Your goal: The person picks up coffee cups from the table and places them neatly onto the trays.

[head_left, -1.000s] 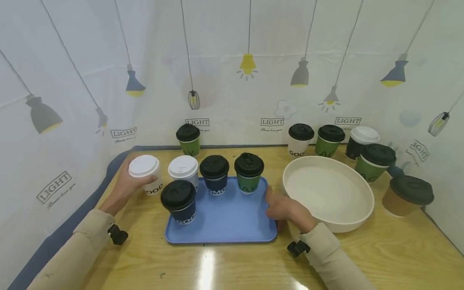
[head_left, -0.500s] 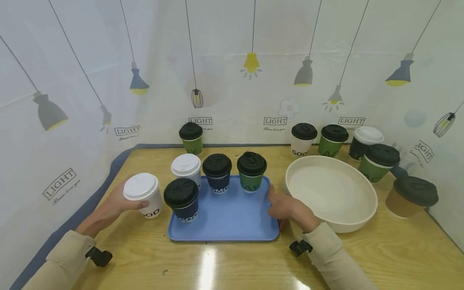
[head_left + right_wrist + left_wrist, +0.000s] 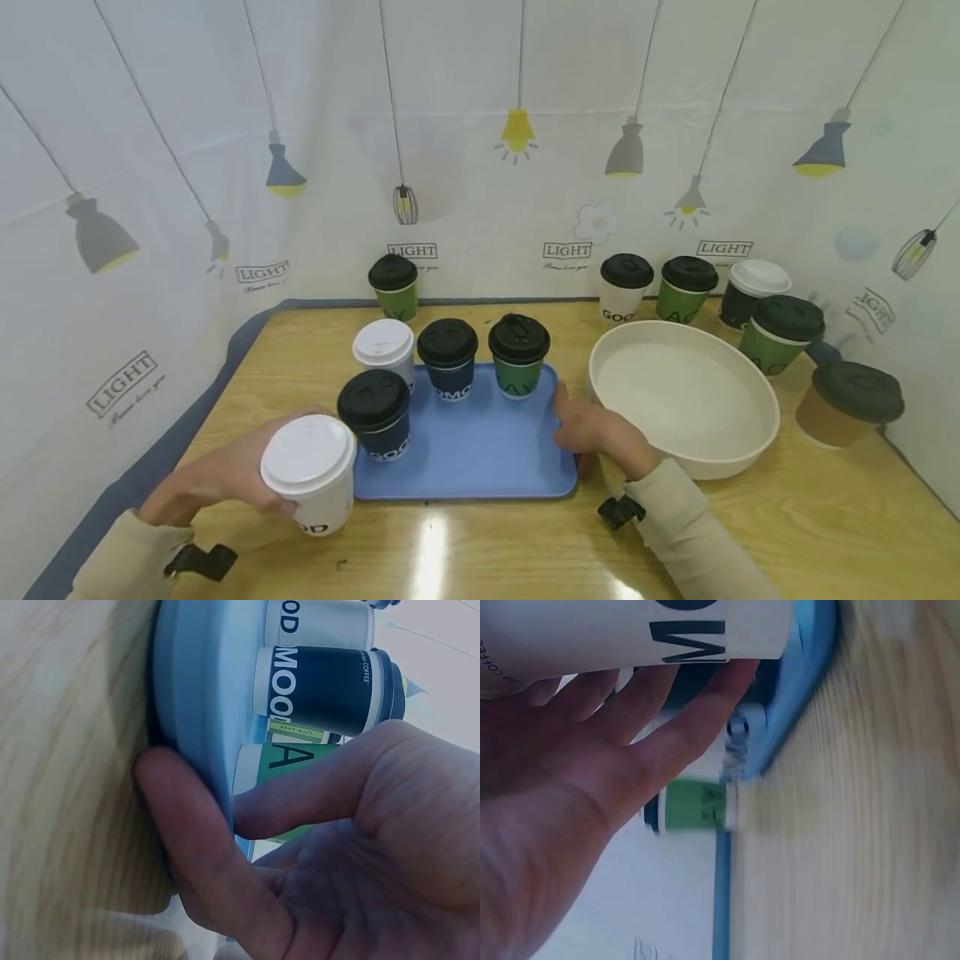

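My left hand [image 3: 243,467] grips a white paper cup [image 3: 324,504] with a white lid, in front of the tray's left end; it seems raised off the table. In the left wrist view, the fingers [image 3: 694,720] wrap behind this cup [image 3: 630,637]. My right hand [image 3: 600,429] pinches the right rim of the blue tray [image 3: 480,467], thumb and finger on either side of it in the right wrist view. On the tray stand a navy cup [image 3: 382,437] at front left, a white-lidded cup [image 3: 384,346], another navy cup [image 3: 450,375] and a green cup [image 3: 519,379] along the back.
Right of the tray sits a round cream bowl [image 3: 682,400]. Behind and beside it stand several lidded cups, among them a brown cup [image 3: 832,412] at the far right. A green cup [image 3: 396,300] stands at the back against the printed cloth [image 3: 465,192].
My left hand has brought the white cup from the tray's left side toward the front of the table. The right hand has kept its hold on the tray rim.
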The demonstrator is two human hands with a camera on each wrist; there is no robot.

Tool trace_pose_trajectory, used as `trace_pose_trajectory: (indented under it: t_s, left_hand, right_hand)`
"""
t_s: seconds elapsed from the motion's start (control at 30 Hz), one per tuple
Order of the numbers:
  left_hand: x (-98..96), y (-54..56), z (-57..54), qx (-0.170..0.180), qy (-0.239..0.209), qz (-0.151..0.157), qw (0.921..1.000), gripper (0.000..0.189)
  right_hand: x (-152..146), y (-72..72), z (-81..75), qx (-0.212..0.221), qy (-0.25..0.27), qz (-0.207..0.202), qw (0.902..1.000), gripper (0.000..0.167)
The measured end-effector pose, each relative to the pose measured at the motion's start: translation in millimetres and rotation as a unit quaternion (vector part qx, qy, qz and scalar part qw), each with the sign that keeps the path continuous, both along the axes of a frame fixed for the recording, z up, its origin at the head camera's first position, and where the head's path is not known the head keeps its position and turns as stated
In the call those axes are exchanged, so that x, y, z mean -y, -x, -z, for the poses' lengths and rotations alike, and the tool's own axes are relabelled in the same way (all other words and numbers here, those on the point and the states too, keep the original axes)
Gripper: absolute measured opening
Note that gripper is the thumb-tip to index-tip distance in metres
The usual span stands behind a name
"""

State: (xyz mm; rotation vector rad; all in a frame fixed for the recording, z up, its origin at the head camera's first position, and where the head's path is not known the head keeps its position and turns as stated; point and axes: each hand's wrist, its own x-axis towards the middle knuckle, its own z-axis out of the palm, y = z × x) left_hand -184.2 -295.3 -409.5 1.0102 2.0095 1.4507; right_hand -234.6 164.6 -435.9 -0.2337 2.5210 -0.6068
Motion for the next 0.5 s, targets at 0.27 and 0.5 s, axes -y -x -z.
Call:
trace_pose_trajectory:
  t_s: [0.27,0.5]
  left_hand:
    - [-75.4,-12.4,2.9,0.002,-0.015,0.002,0.9999,0.087]
    - [-136.4,-17.5,17.9,-0.005,-0.047,-0.162,0.9857,0.083]
  right_hand:
    - [-0.3,1.5,-0.2,0.003,0.002,0.0,1.0,0.084]
    - [0.4,1.6,-0.4,0.005,-0.003,0.003,1.0,0.085]
